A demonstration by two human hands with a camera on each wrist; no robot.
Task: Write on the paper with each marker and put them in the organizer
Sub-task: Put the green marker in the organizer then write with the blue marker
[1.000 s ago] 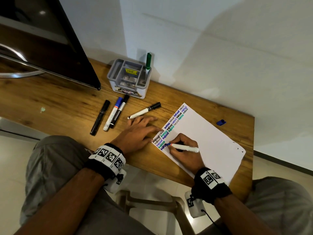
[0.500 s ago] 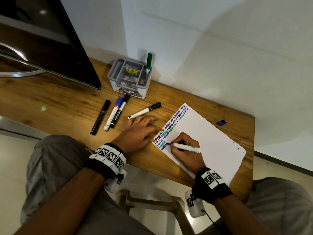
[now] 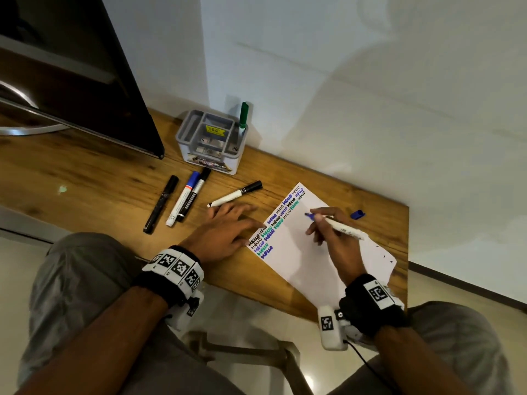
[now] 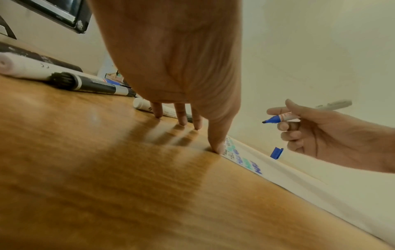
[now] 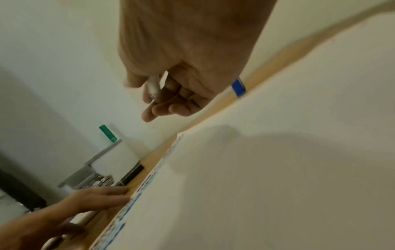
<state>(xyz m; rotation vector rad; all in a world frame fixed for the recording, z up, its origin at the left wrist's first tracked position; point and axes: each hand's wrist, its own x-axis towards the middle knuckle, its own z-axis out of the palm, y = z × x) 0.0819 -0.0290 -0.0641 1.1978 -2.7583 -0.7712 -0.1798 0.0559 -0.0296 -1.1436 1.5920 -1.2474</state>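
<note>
Risks first, left to right. Four capped markers lie loose on the brown wooden table (image 3: 85, 178): an all-black marker (image 3: 161, 203), a white marker with a blue cap (image 3: 183, 201) touching a black-and-white marker with a black cap (image 3: 194, 197), then a white marker with a black cap (image 3: 235, 194) just beyond the left hand's (image 3: 225, 232) fingertips. A careless sweep of that hand could roll them. The grey plastic organizer (image 3: 211, 143) sits by the wall with one green-capped marker (image 3: 243, 114) standing in its right compartment.

The white paper sheet (image 3: 296, 252) is pinned only at its left edge by one fingertip; a sleeve drag would likely skew it.

The uncapped blue marker with a white barrel (image 3: 336, 226) is in the right hand (image 3: 333, 238), wet tip exposed above the sheet. Stray ink marks are possible, as is drying out if it goes into the organizer uncapped. Its small blue cap (image 3: 357, 214) lies loose near the table's far right edge and could be knocked off.

Pose: left hand flat, fingers (image 4: 218, 143) straight and spread, holding nothing. Right hand raised off the paper, thumb and fingers (image 4: 284, 126) pinching the marker, tip pointing left.
</note>
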